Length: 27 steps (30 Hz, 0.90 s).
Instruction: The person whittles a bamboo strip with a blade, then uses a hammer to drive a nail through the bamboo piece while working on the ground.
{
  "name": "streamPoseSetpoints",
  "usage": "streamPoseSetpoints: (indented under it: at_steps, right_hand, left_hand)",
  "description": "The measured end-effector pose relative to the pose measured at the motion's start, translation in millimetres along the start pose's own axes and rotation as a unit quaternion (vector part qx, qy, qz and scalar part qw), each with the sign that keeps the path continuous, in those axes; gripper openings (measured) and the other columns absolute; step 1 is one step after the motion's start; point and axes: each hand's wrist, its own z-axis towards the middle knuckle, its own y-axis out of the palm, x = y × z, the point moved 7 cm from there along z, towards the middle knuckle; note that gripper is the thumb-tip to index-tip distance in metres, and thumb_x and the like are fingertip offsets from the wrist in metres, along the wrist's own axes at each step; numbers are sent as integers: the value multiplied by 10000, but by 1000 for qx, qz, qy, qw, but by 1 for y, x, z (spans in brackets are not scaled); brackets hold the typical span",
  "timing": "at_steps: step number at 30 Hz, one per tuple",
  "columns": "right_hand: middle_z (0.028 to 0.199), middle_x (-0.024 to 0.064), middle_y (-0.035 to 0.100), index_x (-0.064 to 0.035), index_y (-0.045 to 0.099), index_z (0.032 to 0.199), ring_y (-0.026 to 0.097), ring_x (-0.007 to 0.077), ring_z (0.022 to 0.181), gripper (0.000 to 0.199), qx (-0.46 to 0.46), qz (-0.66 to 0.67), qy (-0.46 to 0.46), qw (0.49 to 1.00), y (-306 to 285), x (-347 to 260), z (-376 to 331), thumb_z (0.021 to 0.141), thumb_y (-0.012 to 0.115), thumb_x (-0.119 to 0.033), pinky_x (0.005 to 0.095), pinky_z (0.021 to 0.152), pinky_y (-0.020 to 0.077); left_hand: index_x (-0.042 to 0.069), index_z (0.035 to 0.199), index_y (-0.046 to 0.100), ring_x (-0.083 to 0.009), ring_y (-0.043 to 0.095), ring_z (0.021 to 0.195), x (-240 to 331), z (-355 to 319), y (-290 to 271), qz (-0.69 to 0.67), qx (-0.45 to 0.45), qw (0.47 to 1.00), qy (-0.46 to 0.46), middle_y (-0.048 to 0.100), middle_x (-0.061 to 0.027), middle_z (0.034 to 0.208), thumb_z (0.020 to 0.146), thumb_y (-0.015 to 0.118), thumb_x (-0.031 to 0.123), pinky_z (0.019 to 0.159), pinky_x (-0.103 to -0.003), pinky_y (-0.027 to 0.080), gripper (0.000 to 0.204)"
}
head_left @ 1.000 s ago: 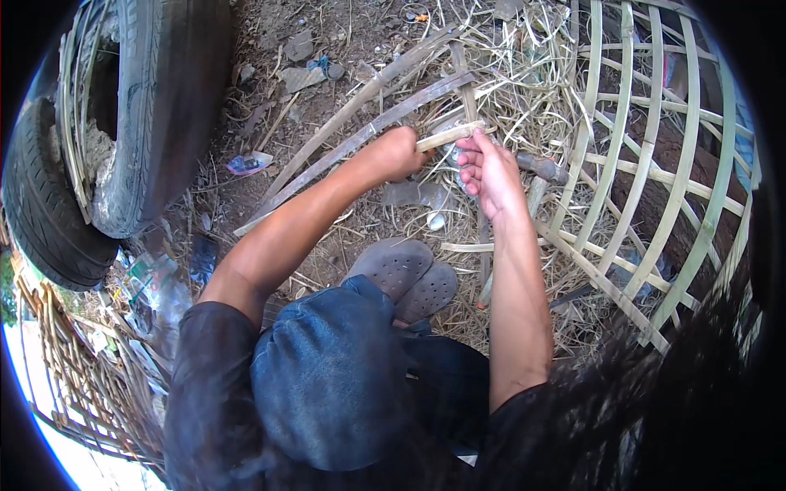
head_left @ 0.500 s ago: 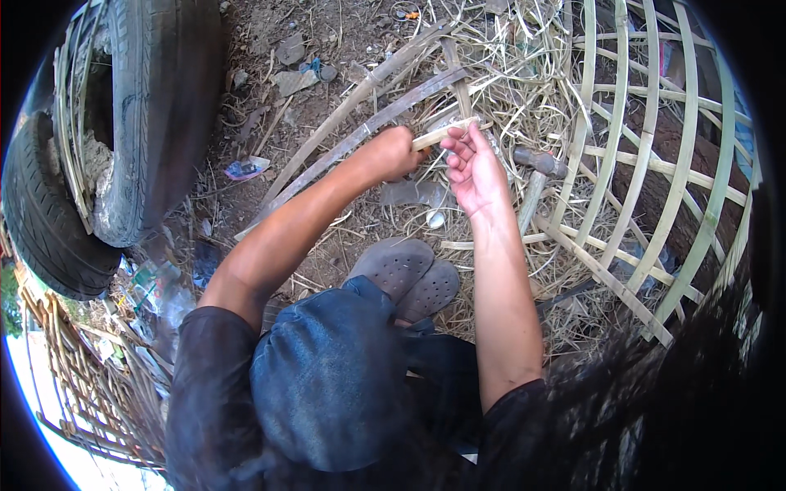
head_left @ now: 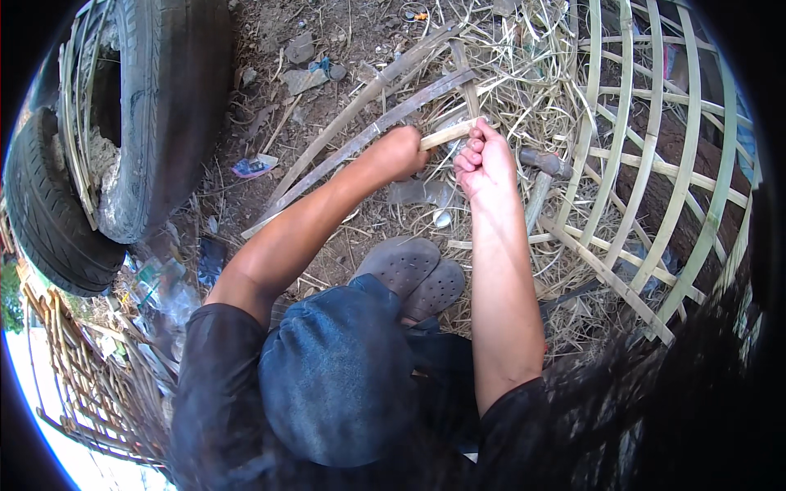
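A short pale bamboo strip [head_left: 446,133] runs between the two hands, slanting slightly upward toward the right hand, above the straw-littered ground. The left hand [head_left: 401,151] is closed in a fist around the strip's lower end, its knuckles turned up at the camera, the forearm stretched out long and nearly straight from the bent shoulder. The right hand [head_left: 485,159] is curled shut on the strip's upper end, fingers folded back toward the palm so the fingernails show, the wrist straight above a forearm that rises almost vertically through the picture. How much of the strip lies inside each fist is hidden, and whether a blade is in either hand cannot be made out. Just beyond the left hand two long grey bamboo slats [head_left: 360,139] run diagonally across the dirt. Just right of the right hand lies what looks like a tool with a dark handle [head_left: 542,162], partly buried in straw, its working end not visible. Farther right an open woven bamboo frame [head_left: 630,164] bends with the lens and is cut off at the rim. Below the hands a pair of grey perforated clogs [head_left: 413,274] show, half covered by a blue-clad knee. Far to the left of the left hand two worn tyres [head_left: 155,123] lean together, their outer sides lost in the dark rim.
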Motion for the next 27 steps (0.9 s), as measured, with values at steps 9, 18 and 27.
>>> streamPoseSetpoints:
  at_steps: [9, 18, 27]
  right_hand:
    - [554, 18, 508, -85, 516, 772, 454, 114, 405, 321, 39, -188, -48, 980, -5, -10, -22, 977, 500, -331, 237, 361, 315]
    - [543, 10, 428, -110, 458, 680, 417, 120, 420, 369, 65, -214, -72, 972, -2, -10, -8, 981, 497, -319, 254, 366, 286]
    - [513, 27, 396, -37, 480, 731, 371, 119, 372, 331, 122, -240, -133, 954, 7, -20, -9, 959, 527, -272, 252, 347, 259]
  left_hand:
    - [-83, 727, 649, -414, 637, 666, 11, -6, -7, 28, 26, 999, 35, 598, -292, 673, 856, 638, 287, 647, -465, 512, 391]
    - [-89, 733, 643, -432, 641, 710, 17, -12, -9, 49, 72, 995, 51, 594, -311, 684, 838, 651, 249, 697, -480, 509, 354]
    - [-77, 753, 654, -418, 652, 740, 22, -19, -12, 36, 88, 995, 36, 622, -293, 731, 780, 624, 146, 721, -465, 528, 227]
